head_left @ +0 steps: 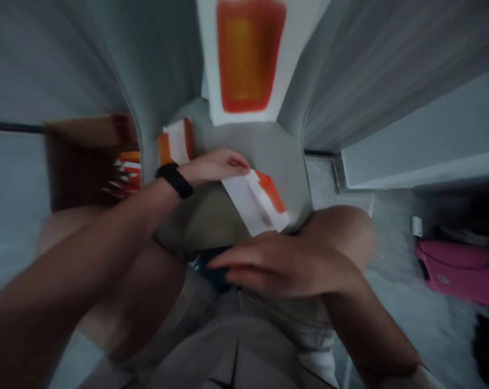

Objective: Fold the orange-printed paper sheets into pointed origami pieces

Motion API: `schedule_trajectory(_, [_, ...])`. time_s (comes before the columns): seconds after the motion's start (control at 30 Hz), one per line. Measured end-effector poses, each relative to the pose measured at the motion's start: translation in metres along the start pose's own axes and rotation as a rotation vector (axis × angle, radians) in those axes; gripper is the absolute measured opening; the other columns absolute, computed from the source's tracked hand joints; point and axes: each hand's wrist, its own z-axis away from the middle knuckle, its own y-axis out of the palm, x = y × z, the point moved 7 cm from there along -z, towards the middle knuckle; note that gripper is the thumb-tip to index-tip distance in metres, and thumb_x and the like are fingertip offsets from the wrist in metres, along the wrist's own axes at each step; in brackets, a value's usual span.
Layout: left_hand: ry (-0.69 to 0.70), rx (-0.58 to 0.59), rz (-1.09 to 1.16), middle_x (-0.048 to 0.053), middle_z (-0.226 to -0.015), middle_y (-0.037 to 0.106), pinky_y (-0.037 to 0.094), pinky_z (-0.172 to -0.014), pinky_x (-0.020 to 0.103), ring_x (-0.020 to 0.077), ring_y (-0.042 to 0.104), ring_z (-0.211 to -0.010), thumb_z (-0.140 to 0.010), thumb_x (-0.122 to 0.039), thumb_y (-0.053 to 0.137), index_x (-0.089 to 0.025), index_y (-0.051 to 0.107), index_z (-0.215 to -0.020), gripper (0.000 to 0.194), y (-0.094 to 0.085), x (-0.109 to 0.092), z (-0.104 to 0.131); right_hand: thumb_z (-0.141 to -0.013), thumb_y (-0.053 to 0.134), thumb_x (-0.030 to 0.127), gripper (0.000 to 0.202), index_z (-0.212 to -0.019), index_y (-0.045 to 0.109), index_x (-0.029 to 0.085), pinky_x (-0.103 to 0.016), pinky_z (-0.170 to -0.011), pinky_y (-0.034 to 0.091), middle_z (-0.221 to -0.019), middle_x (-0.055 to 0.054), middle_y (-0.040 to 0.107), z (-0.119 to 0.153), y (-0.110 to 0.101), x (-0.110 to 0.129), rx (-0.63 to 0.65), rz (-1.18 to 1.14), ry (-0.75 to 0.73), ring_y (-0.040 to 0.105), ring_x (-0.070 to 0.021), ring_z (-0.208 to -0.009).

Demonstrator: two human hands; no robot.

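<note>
My left hand (222,165), with a black band on its wrist, pinches the upper left corner of a white and orange paper carton (252,200). This carton looks partly flat and lies slanted over the grey seat of a chair (274,148). Just below its lower edge is my right hand (285,265), blurred, palm down, with fingers stretched out to the left and nothing visible in them. Whether its back touches the carton, I cannot tell. Beyond my left wrist another orange and white carton (177,141) stands on the seat.
A large white box with an orange and yellow panel (248,59) stands against the chair's back. On the left, an open cardboard box (82,132) holds several red and white pieces (129,173). A pink case (459,270) lies on the floor at right.
</note>
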Motion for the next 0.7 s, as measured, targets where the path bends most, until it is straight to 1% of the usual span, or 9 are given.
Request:
schedule_trajectory(0.07, [0.017, 0.051, 0.005, 0.006, -0.112, 0.079, 0.05, -0.088, 0.032, 0.0228, 0.069, -0.103, -0.086, -0.052, 0.071, -0.02, 0.079, -0.109, 0.041, -0.004, 0.002, 0.0, -0.107, 0.053, 0.038, 0.028, -0.122, 0.073, 0.026, -0.027, -0.084, 0.054, -0.102, -0.001, 0.078, -0.013, -0.043, -0.019, -0.14, 0.04, 0.031, 0.071, -0.0169, -0.091])
schedule_trajectory(0.17, [0.014, 0.119, -0.005, 0.005, -0.11, 0.079, 0.05, -0.089, 0.033, 0.0237, 0.069, -0.103, -0.088, -0.051, 0.069, -0.022, 0.079, -0.109, 0.038, -0.007, 0.0, 0.004, -0.104, 0.052, 0.043, 0.033, -0.104, 0.077, 0.02, -0.03, -0.075, 0.048, -0.091, -0.004, 0.075, -0.024, -0.115, -0.056, -0.525, 0.171, 0.186, 0.066, -0.0199, -0.085])
schedule_trajectory(0.2, [0.004, 0.131, -0.013, 0.005, -0.109, 0.08, 0.05, -0.088, 0.033, 0.0238, 0.069, -0.102, -0.088, -0.051, 0.069, -0.022, 0.08, -0.109, 0.038, -0.008, -0.001, 0.005, -0.101, 0.055, 0.045, 0.034, -0.099, 0.077, 0.02, -0.031, -0.075, 0.047, -0.091, -0.004, 0.074, -0.028, -0.129, -0.066, -0.583, 0.189, 0.212, 0.065, -0.0202, -0.085])
schedule_trajectory(0.23, [-0.013, 0.139, -0.023, 0.004, -0.109, 0.08, 0.05, -0.088, 0.033, 0.0238, 0.069, -0.101, -0.088, -0.052, 0.069, -0.022, 0.08, -0.109, 0.037, -0.009, -0.002, 0.007, -0.099, 0.058, 0.048, 0.034, -0.094, 0.077, 0.02, -0.031, -0.073, 0.046, -0.089, -0.004, 0.073, -0.034, -0.136, -0.077, -0.57, 0.177, 0.232, 0.063, -0.02, -0.084])
schedule_trajectory(0.27, [-0.033, 0.142, -0.033, 0.004, -0.108, 0.08, 0.05, -0.087, 0.032, 0.0237, 0.069, -0.1, -0.088, -0.052, 0.069, -0.023, 0.08, -0.109, 0.037, -0.01, -0.003, 0.008, -0.096, 0.06, 0.052, 0.037, -0.089, 0.077, 0.02, -0.03, -0.07, 0.045, -0.084, -0.003, 0.072, -0.041, -0.136, -0.089, -0.511, 0.134, 0.256, 0.062, -0.019, -0.08])
schedule_trajectory(0.33, [-0.076, 0.144, -0.048, 0.003, -0.109, 0.08, 0.05, -0.085, 0.031, 0.0235, 0.069, -0.1, -0.087, -0.052, 0.07, -0.024, 0.081, -0.11, 0.037, -0.012, -0.004, 0.009, -0.092, 0.062, 0.06, 0.042, -0.08, 0.075, 0.021, -0.029, -0.063, 0.042, -0.074, 0.0, 0.066, -0.052, -0.127, -0.109, -0.356, 0.022, 0.312, 0.057, -0.0165, -0.071])
schedule_trajectory(0.4, [-0.104, 0.144, -0.05, 0.003, -0.11, 0.08, 0.049, -0.083, 0.03, 0.0233, 0.069, -0.1, -0.086, -0.051, 0.071, -0.025, 0.081, -0.111, 0.037, -0.013, -0.004, 0.009, -0.089, 0.063, 0.061, 0.043, -0.076, 0.073, 0.021, -0.028, -0.06, 0.039, -0.069, 0.001, 0.063, -0.055, -0.116, -0.121, -0.279, -0.066, 0.354, 0.053, -0.0146, -0.066])
schedule_trajectory(0.53, [-0.131, 0.158, -0.053, 0.004, -0.109, 0.08, 0.048, -0.081, 0.029, 0.0233, 0.069, -0.099, -0.087, -0.05, 0.071, -0.025, 0.081, -0.11, 0.036, -0.012, -0.005, 0.008, -0.085, 0.068, 0.05, 0.032, -0.082, 0.077, 0.02, -0.027, -0.065, 0.043, -0.077, 0.0, 0.069, -0.053, -0.107, -0.132, -0.312, -0.155, 0.367, 0.056, -0.015, -0.072])
schedule_trajectory(0.7, [-0.172, 0.124, -0.073, 0.002, -0.109, 0.079, 0.048, -0.079, 0.028, 0.0228, 0.068, -0.098, -0.091, -0.053, 0.066, -0.025, 0.08, -0.114, 0.039, -0.016, -0.013, 0.013, -0.085, 0.069, 0.05, 0.032, -0.085, 0.079, 0.02, -0.028, -0.066, 0.044, -0.079, 0.0, 0.071, -0.054, -0.108, -0.138, -0.327, -0.171, 0.377, 0.059, -0.0162, -0.075])
